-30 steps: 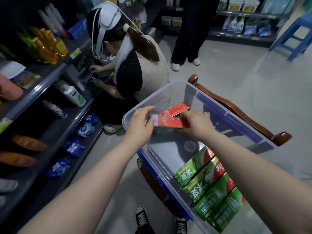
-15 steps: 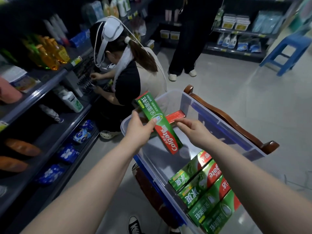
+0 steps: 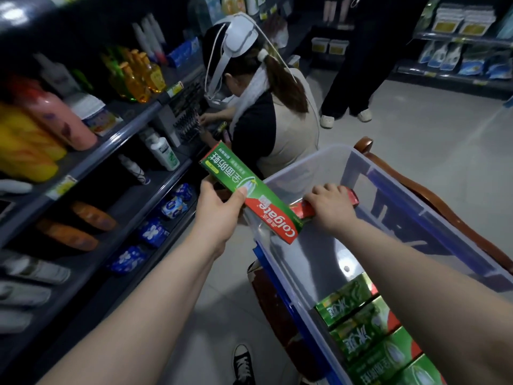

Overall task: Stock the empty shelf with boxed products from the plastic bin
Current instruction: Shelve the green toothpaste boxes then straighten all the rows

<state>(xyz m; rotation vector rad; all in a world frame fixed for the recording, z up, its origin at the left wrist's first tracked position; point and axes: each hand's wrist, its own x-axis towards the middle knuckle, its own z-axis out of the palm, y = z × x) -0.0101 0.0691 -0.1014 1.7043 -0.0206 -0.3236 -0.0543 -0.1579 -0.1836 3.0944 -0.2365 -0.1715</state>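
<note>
A: What worries you?
B: My left hand point(image 3: 219, 209) clamps the green Colgate box point(image 3: 244, 187) over the left rim of the plastic bin point(image 3: 302, 162). Swinging shelfward, I could clip the crouching person point(image 3: 277, 129).
A: And the bin?
B: My right hand point(image 3: 330, 207) grips a red box point(image 3: 351, 197) inside, at the far end. Green boxes point(image 3: 369, 329) line the near corner.

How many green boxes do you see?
5 green boxes: one in the left hand, four in a row at the bin's near end. Others may be hidden under them.
</note>
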